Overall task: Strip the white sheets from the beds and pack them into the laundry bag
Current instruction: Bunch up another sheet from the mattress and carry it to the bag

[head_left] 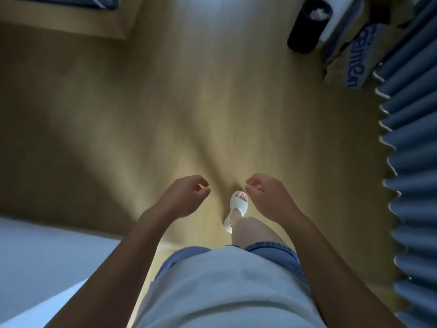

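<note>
Below my fingers, nearest to the camera, my white shirt fills the lower centre, with the hem of my blue denim shorts showing under it. Both forearms extend forward from either side of the shirt. My left hand hangs in the air with its fingers loosely curled toward the thumb; they pinch nothing and touch nothing. My right hand is level with it, its fingers likewise loosely curled inward and holding nothing. The two hands are near each other but apart. Between them, just below the right fingers, my foot in a white sandal stands on the wooden floor. The white sheet lies on a bed behind and to the left of my left fingers, in the lower left corner, well apart from both hands. Beyond the fingertips the floor runs forward, blurred, with a shadow across its left part. To the right of my right fingers a pleated blue curtain hangs along the edge of the view. Far ahead and to the right of the fingers, a cardboard box with blue lettering sits beside the curtain, and a black bin holding something pale stands just left of it. Far ahead and to the left, a wooden bed frame carries dark bedding.
</note>
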### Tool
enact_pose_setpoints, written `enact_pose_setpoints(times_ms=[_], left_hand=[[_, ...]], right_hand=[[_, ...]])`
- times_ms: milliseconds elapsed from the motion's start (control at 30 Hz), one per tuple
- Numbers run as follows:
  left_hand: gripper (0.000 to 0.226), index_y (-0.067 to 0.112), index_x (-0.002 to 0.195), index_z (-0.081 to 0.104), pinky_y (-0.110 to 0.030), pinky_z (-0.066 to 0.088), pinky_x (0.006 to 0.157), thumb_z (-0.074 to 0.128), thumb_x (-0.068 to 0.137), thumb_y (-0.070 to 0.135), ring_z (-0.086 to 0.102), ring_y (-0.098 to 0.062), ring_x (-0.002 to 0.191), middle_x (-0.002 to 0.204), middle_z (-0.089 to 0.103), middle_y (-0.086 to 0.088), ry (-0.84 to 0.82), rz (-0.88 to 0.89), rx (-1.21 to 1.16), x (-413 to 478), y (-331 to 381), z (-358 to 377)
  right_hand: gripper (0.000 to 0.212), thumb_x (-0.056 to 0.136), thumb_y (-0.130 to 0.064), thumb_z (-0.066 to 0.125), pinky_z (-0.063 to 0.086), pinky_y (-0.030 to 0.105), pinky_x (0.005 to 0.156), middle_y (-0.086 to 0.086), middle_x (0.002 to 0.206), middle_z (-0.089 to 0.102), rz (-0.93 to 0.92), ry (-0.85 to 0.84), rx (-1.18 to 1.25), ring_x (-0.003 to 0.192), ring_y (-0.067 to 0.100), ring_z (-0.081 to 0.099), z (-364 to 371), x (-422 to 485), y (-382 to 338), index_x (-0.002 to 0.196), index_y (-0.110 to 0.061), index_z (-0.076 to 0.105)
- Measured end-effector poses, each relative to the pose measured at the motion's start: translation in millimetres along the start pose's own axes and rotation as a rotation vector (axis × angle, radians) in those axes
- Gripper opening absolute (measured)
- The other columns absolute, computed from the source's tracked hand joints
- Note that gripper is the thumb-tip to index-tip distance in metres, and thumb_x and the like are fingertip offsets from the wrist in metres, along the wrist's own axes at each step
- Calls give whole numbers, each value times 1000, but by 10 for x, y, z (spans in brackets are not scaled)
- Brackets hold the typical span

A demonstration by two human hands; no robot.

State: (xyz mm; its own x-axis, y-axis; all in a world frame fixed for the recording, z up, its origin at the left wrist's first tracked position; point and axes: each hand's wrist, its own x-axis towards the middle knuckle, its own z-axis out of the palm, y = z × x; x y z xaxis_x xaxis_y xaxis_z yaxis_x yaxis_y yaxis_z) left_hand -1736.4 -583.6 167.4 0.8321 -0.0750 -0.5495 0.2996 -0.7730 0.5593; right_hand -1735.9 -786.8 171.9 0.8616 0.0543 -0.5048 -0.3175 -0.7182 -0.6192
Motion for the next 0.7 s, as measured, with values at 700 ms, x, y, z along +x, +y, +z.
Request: enact_pose_setpoints(times_ms=[700], left_hand=[[34,16,125,58,-31,48,87,49,97,34,60,-20,103,118,65,-2,-92,56,217,5312,2275,-2929]], right_hand=[[25,94,-23,52,50,36,84,5,104,67,-27,-50,-103,94,21,61,-2879,5496,-1781,112,-10,64]])
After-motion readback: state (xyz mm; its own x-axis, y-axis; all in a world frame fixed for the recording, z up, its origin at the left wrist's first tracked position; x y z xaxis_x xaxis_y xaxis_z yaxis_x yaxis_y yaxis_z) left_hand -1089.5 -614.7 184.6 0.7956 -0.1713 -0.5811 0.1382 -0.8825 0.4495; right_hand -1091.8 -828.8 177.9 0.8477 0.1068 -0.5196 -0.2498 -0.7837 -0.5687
